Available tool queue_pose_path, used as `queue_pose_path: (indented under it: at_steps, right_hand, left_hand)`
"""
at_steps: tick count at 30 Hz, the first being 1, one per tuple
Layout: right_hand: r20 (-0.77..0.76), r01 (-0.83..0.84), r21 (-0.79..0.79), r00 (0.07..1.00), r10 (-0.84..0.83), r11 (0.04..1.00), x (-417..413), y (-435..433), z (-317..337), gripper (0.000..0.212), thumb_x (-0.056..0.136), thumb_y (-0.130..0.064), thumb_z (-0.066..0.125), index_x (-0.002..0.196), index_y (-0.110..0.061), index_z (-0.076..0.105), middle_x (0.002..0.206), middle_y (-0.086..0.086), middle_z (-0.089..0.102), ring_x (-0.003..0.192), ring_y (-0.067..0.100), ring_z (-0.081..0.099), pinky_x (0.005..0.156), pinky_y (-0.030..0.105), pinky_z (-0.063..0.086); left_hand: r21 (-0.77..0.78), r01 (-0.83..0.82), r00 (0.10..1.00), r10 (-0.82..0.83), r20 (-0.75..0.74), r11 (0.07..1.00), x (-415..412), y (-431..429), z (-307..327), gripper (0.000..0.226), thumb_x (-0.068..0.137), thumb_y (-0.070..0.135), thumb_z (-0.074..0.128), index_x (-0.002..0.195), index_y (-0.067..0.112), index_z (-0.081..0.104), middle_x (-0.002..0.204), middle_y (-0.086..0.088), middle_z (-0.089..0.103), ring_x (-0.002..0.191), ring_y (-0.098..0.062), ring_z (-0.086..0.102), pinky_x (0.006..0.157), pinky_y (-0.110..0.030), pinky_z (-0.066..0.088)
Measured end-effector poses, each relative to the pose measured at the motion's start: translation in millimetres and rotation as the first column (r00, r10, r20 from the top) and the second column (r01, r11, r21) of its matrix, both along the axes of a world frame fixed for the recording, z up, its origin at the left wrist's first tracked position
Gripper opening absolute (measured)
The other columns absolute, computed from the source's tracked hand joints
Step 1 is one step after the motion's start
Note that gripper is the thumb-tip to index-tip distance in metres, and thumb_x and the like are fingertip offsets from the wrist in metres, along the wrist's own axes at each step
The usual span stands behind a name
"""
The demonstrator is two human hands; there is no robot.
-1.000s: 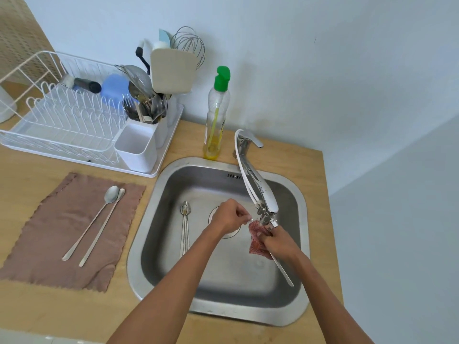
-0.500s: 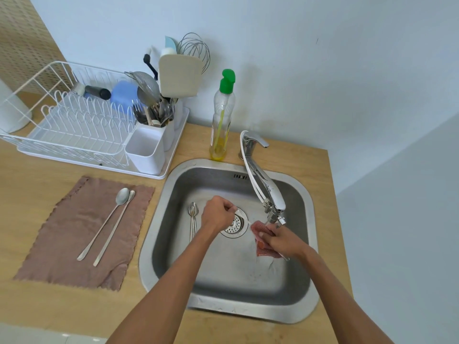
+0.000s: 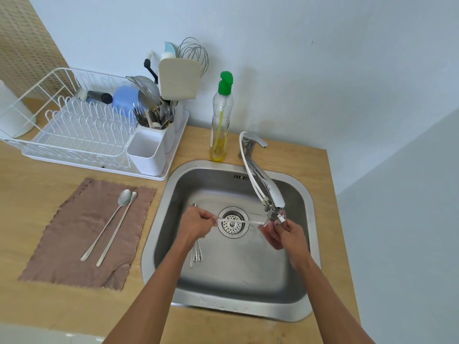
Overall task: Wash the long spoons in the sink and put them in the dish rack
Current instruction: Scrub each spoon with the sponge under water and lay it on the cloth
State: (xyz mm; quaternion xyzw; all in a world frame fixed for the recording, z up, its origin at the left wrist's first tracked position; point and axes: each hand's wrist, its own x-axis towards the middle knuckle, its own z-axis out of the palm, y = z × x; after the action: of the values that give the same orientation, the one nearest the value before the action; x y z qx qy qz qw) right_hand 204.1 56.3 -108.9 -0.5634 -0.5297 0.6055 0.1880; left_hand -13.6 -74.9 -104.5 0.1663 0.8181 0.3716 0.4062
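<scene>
Long spoons (image 3: 196, 253) lie bundled on the sink (image 3: 236, 310) floor at its left, partly under the left forearm. Just beyond, the left grip (image 3: 196, 224) has its fingers curled round one end of a held spoon (image 3: 238, 221), which spans level above the drain (image 3: 232, 230). The right grip (image 3: 290, 232) pinches a pink scrubbing pad (image 3: 269, 234) round the other end, under the faucet (image 3: 263, 180) spout. Left on the tabletop (image 3: 37, 194), two more spoons (image 3: 105, 227) rest side by side on a brown cloth (image 3: 74, 244). Farther off stand a soap bottle (image 3: 221, 120) and the white dish rack (image 3: 82, 135).
</scene>
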Motion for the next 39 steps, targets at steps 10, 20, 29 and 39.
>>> queue_pose_path:
  at_steps: [10, 20, 29, 39]
  right_hand:
    - [-0.306, 0.210, -0.354, 0.895, -0.325, 0.911, -37, -27, -11, 0.014, 0.098, -0.009, 0.057, 0.097, -0.016, 0.069, 0.078, -0.004, 0.076, 0.069, 0.010, 0.070, 0.067, 0.034, 0.055]
    - [-0.244, 0.203, -0.346, 0.923, -0.297, 0.916, -31, -27, -12, 0.017, 0.100, -0.011, 0.055, 0.093, -0.018, 0.069, 0.073, -0.008, 0.075, 0.066, 0.004, 0.069, 0.069, 0.030, 0.051]
    - [-0.262, 0.235, -0.330, 0.908, -0.328, 0.914, -30, -19, -9, 0.016, 0.099, -0.008, 0.055, 0.097, -0.015, 0.069, 0.074, -0.006, 0.076, 0.067, 0.008, 0.069, 0.069, 0.032, 0.054]
    - [-0.238, 0.252, -0.346, 0.908, -0.345, 0.904, -21, -18, -15, 0.013, 0.099, -0.011, 0.056, 0.100, -0.012, 0.069, 0.081, -0.001, 0.075, 0.077, 0.014, 0.069, 0.071, 0.033, 0.054]
  left_hand:
    - [-0.067, 0.075, 0.917, -0.043, 0.396, 0.995, 36, -36, 7, 0.009, 0.077, -0.002, 0.075, 0.085, -0.006, 0.077, 0.080, -0.015, 0.077, 0.059, -0.014, 0.072, 0.055, -0.017, 0.055]
    - [-0.118, 0.050, 0.896, 0.008, 0.445, 0.992, 40, -48, -1, 0.011, 0.075, -0.007, 0.077, 0.085, -0.009, 0.076, 0.080, -0.020, 0.075, 0.061, -0.019, 0.073, 0.061, -0.019, 0.060]
    - [-0.131, 0.031, 0.881, 0.035, 0.472, 0.991, 31, -47, 3, 0.014, 0.073, -0.006, 0.080, 0.087, -0.009, 0.077, 0.082, -0.021, 0.075, 0.075, -0.026, 0.076, 0.070, -0.024, 0.062]
    - [-0.089, 0.023, 0.846, 0.028, 0.532, 0.996, 45, -45, -6, 0.017, 0.076, -0.003, 0.080, 0.092, -0.007, 0.076, 0.087, -0.020, 0.076, 0.067, -0.018, 0.074, 0.069, -0.021, 0.061]
